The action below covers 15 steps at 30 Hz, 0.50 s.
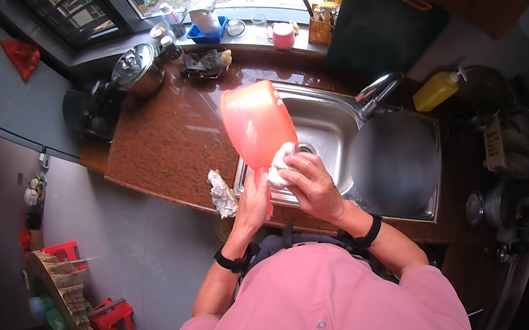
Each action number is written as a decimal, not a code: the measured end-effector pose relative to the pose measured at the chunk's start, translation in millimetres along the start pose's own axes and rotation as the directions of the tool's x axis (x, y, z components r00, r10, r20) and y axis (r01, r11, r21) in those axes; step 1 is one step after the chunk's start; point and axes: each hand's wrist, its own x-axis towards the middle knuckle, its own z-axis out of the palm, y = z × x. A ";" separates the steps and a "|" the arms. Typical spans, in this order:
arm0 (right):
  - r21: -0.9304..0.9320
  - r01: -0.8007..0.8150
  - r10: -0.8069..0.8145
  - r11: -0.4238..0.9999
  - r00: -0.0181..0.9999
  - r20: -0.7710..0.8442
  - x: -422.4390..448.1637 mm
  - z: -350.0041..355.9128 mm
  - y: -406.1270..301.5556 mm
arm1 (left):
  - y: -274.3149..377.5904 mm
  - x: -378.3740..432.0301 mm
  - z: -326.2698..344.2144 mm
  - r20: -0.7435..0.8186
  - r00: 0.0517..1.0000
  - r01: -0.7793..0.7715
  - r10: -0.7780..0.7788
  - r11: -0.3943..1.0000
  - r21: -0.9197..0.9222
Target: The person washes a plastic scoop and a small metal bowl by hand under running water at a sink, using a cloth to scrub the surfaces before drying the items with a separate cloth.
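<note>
My left hand [251, 203] grips the handle of a red plastic water ladle [257, 121], whose bowl points away from me over the near-left part of the sink. Pinched in the fingers of my right hand [313, 183] is a white cloth [281, 166], pressed against the ladle where bowl meets handle. Behind the ladle lies the stainless steel sink [325, 102], its drain partly hidden by the cloth and fingers. A chrome faucet [377, 99] rises at the sink's right rear corner. Left of my left hand, a crumpled whitish rag [222, 193] hangs at the counter edge.
The reddish granite counter [160, 140] holds a lidded steel pot [138, 68] and a dark bottle [173, 52]. A large round metal lid or pan [395, 164] covers the sink's right side. A yellow pump bottle [436, 90] and a dark green cutting board [380, 25] stand behind.
</note>
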 end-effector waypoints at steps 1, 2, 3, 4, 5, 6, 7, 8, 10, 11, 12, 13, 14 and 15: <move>-0.165 0.146 -0.165 0.975 0.980 -0.109 7.9 -2.3 -6.5 | -12.6 1.5 0.5 -0.023 0.989 -0.140 0.145 0.979 0.149; -0.277 0.189 -0.226 0.942 0.968 -0.107 13.6 -0.9 -7.6 | -25.8 1.6 1.2 -0.044 0.958 -0.257 0.283 0.918 0.303; -0.288 0.180 -0.219 0.941 0.970 -0.108 20.9 -1.1 -2.2 | -21.3 0.0 7.0 -0.030 0.959 -0.261 0.283 0.918 0.298; -0.352 0.215 -0.250 0.911 0.967 -0.055 31.0 1.3 2.7 | -9.7 -5.2 10.2 -0.004 0.981 -0.181 0.194 0.922 0.341; -0.413 0.251 -0.276 0.875 0.961 0.001 36.3 2.2 7.0 | -3.2 -7.8 12.3 0.018 0.994 -0.103 0.104 0.917 0.386; -0.429 0.299 -0.307 0.853 0.950 0.050 36.9 4.2 13.6 | -4.0 -6.2 10.5 0.066 0.989 0.108 -0.130 0.958 0.265; -0.436 0.295 -0.307 0.850 0.951 0.043 35.7 3.9 18.8 | -3.8 -7.4 7.1 0.072 0.990 0.100 -0.124 0.957 0.271; -0.457 0.326 -0.335 0.828 0.940 0.063 34.3 2.7 23.7 | -4.4 -9.9 2.2 0.093 0.993 0.037 -0.069 0.952 0.304; -0.441 0.316 -0.335 0.840 0.941 0.035 35.3 -3.5 23.7 | -9.8 -12.4 -5.9 0.132 0.985 -0.149 0.112 0.938 0.312; -0.448 0.309 -0.330 0.839 0.944 0.033 37.0 -5.0 25.3 | -11.4 -12.8 -9.2 0.142 0.983 -0.152 0.112 0.938 0.311; -0.375 0.171 -0.219 0.911 0.971 -0.090 39.7 -7.3 28.4 | -1.7 -16.3 -10.2 0.165 0.986 -0.017 -0.015 0.981 0.193; -0.279 0.037 -0.098 0.960 0.973 -0.209 45.4 -9.0 31.5 | 9.6 -19.7 -12.4 0.200 0.970 0.123 -0.137 0.989 0.081; -0.166 -0.139 0.071 0.976 0.929 -0.363 53.7 -12.4 35.8 | 19.4 -24.1 -13.6 0.257 0.947 0.202 -0.192 0.979 -0.013; 0.011 -0.305 0.289 0.952 0.889 -0.355 57.0 -11.5 51.6 | 22.1 -27.6 -16.0 0.258 0.947 0.199 -0.192 0.980 -0.001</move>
